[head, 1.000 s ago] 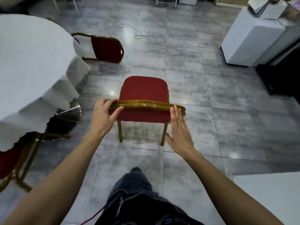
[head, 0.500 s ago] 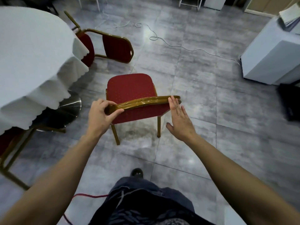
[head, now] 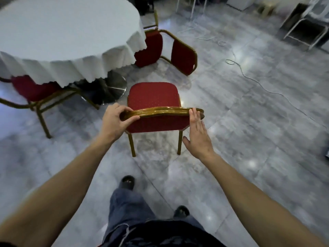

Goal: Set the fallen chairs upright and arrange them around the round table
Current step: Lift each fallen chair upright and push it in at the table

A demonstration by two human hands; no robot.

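A red chair with a gold frame stands upright on its legs right in front of me, its seat facing away. My left hand grips the left end of its gold top rail. My right hand lies flat with straight fingers against the rail's right end, not closed around it. The round table with a white cloth is at the upper left. A second red chair lies tipped on its side by the table's right edge. A third red chair stands upright, tucked under the table at the left.
The table's shiny metal base sits just left of the held chair. A white cable snakes across the grey tiled floor at the right. White-framed furniture stands at the far right back. My legs and sandals are below.
The chair has been turned and carried left, closer to the table, its seat now pointing toward the table base. My view has swung left, so more of the table shows.
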